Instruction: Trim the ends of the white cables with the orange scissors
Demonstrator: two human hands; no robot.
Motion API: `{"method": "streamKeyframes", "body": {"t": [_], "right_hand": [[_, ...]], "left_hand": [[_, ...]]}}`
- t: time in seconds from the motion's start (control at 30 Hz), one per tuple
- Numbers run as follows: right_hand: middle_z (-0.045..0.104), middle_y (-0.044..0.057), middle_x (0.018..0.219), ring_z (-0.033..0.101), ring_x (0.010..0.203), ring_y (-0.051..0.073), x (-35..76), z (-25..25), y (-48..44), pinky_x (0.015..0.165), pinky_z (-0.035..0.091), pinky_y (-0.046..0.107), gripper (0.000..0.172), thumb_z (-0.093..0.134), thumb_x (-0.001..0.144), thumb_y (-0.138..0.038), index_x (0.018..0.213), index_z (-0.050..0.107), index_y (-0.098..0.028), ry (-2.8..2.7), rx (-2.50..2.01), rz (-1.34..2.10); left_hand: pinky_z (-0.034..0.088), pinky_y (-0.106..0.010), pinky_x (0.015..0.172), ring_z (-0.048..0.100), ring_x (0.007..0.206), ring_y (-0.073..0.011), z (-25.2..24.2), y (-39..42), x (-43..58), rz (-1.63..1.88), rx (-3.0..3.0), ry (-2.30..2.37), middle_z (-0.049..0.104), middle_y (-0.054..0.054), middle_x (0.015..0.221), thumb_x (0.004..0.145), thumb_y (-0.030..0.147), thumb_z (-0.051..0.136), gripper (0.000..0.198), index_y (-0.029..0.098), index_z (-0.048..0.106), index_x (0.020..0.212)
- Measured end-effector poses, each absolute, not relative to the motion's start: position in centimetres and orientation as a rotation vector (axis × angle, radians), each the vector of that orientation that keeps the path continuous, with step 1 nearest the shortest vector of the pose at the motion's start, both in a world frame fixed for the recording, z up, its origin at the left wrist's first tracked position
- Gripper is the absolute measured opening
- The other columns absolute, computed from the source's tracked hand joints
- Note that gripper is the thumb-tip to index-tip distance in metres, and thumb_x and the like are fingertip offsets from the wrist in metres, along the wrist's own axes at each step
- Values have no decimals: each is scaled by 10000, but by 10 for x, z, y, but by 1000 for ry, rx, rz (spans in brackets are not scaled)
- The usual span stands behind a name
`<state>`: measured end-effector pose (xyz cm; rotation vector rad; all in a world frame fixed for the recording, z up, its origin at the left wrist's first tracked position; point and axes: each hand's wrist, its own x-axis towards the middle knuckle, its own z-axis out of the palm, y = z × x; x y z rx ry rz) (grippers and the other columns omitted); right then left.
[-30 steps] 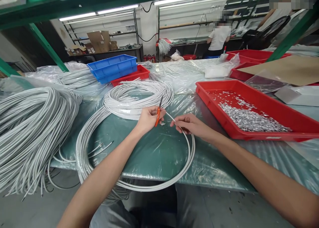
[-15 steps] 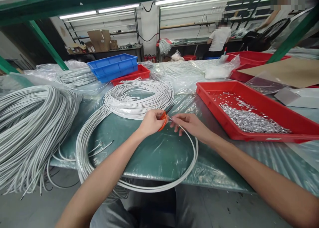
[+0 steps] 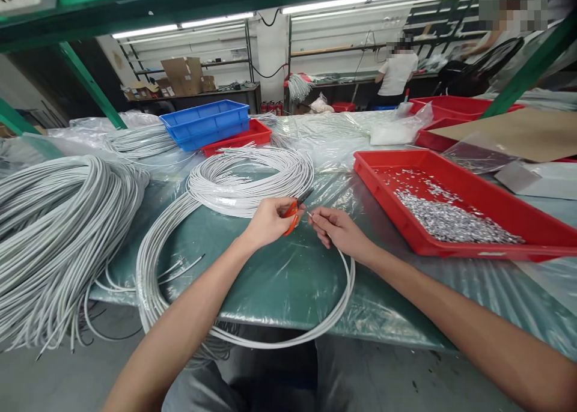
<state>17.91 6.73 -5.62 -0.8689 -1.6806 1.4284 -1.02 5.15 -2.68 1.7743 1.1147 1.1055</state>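
Observation:
Orange-handled scissors (image 3: 292, 218) are in my left hand (image 3: 269, 221), which is closed around the handles, the dark blades pointing up and away to the right. My right hand (image 3: 337, 229) pinches the end of a thin white cable (image 3: 348, 280) just right of the scissors, a small gap from them. From that grip the cable loops down past the table edge and round to a bundle of cables (image 3: 151, 250) on the left. Behind my hands lies a round coil of white cables (image 3: 252, 181).
A red tray (image 3: 433, 244) with many small shiny metal pieces stands to the right. A large heap of grey cables (image 3: 58, 232) hangs over the left edge. A blue bin (image 3: 205, 124) rests on a red tray (image 3: 256, 134) behind. Green frame bars rise at both sides.
My hands have drawn slightly apart, and the right one has rotated a little with the cable end still pinched. The scissors stay in the left hand.

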Motion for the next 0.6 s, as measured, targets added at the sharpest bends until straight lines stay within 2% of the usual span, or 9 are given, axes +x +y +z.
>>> {"method": "streamKeyframes", "body": {"t": [0.13, 0.23, 0.4, 0.5, 0.6], "right_hand": [[339, -94, 521, 334, 400, 63, 178, -53, 65, 376, 347, 199, 397, 670, 799, -562, 760, 536, -190, -1579, -812, 1646], [317, -98, 513, 290, 410, 59, 181, -45, 63, 381, 331, 196, 371, 704, 793, -512, 748, 541, -181, -1472, -806, 1857], [282, -98, 514, 264, 427, 65, 187, -34, 60, 405, 336, 207, 309, 703, 817, -426, 730, 548, -173, -1382, -800, 2065], [357, -73, 543, 326, 452, 71, 186, -35, 60, 414, 347, 211, 293, 719, 791, -422, 739, 585, -166, -1413, -817, 2001], [480, -28, 610, 414, 475, 80, 182, -41, 60, 411, 344, 217, 323, 709, 781, -468, 742, 628, -159, -1564, -896, 1660]], "left_hand": [[351, -216, 571, 414, 602, -91, -27, 49, -10, 1057, 1897, 1080, 492, 21, 630, 780, 297, 656, 191, 125, 632, 702], [357, -220, 560, 412, 579, -89, -25, 46, -7, 1018, 1860, 1040, 509, 18, 628, 794, 341, 653, 225, 122, 661, 742], [422, -222, 574, 504, 591, -105, -20, 43, -5, 1004, 1751, 964, 607, -18, 657, 765, 414, 705, 302, 113, 695, 780], [448, -218, 567, 549, 606, -109, -24, 46, -6, 1000, 1685, 935, 653, -43, 711, 746, 416, 727, 310, 112, 699, 796], [450, -209, 532, 549, 568, -102, -29, 51, -5, 999, 1591, 981, 635, -33, 660, 716, 405, 756, 311, 109, 692, 789]]}}
